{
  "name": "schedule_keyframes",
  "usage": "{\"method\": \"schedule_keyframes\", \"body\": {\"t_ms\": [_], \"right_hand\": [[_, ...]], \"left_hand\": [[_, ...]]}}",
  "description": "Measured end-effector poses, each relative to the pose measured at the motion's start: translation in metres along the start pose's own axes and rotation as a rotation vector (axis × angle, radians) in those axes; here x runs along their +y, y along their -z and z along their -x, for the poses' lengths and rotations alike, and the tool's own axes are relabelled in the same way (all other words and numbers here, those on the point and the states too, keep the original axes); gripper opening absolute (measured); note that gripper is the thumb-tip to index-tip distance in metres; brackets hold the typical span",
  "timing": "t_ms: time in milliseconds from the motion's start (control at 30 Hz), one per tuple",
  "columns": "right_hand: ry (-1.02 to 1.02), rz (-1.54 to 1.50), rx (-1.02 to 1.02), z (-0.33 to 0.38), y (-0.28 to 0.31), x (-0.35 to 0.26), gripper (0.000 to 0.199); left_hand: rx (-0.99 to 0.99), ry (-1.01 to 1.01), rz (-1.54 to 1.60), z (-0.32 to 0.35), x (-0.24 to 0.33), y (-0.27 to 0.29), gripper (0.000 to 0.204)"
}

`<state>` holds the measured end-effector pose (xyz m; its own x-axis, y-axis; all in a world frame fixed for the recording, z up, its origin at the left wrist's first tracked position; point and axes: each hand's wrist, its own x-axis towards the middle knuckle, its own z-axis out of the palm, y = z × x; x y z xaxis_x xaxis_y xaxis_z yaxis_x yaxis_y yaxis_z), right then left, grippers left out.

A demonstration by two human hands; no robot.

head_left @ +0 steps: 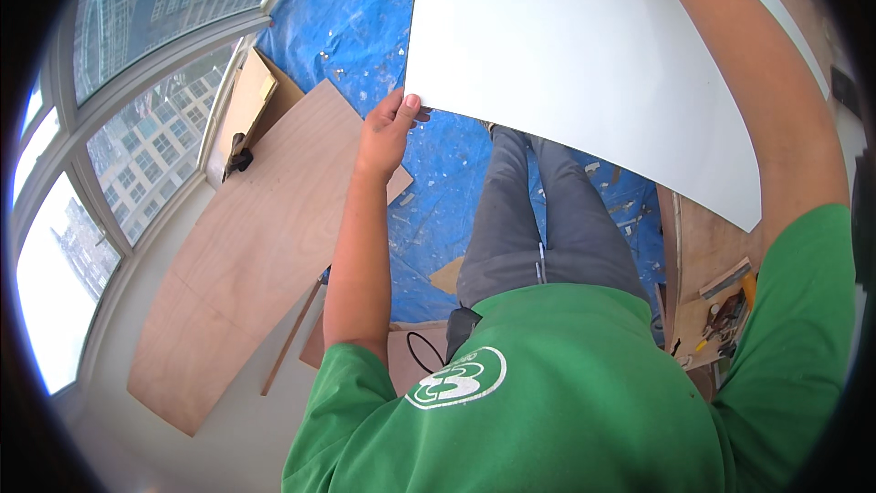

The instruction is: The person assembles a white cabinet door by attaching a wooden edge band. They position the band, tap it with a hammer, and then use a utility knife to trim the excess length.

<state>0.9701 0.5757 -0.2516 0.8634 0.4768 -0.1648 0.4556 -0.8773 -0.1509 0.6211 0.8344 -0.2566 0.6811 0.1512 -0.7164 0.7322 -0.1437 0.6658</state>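
A large white panel (566,46) with a thin dark edge spreads in front of me, above my legs. My left hand (394,123) is closed on its near left corner, the thumb on the white face and the fingers curled beneath. Across the panel's right side reaches my right forearm. Its hand lies past the upper edge of the picture, so its grip is hidden.
Blue sheeting (438,246) with scraps covers the floor. A plywood board (246,265) leans at the left by the windows (151,146), near a thin wooden strip (290,338). At right, hand tools (725,321) lie on a wooden surface (707,256).
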Motion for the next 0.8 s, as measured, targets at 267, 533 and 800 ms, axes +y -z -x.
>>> {"method": "schedule_keyframes", "body": {"t_ms": [267, 533, 800], "right_hand": [[-0.016, -0.014, -0.02, 0.001, 0.005, -0.004, 0.062], [-0.037, -0.018, -0.027, 0.0, 0.004, -0.005, 0.062], [-0.038, -0.004, -0.035, 0.0, 0.005, -0.006, 0.062]], "left_hand": [[-0.162, 0.118, 0.241, -0.013, 0.002, 0.009, 0.055], [-0.107, 0.042, 0.092, -0.005, 0.002, 0.0, 0.039], [-0.088, 0.002, 0.081, -0.008, -0.002, 0.0, 0.033]]}}
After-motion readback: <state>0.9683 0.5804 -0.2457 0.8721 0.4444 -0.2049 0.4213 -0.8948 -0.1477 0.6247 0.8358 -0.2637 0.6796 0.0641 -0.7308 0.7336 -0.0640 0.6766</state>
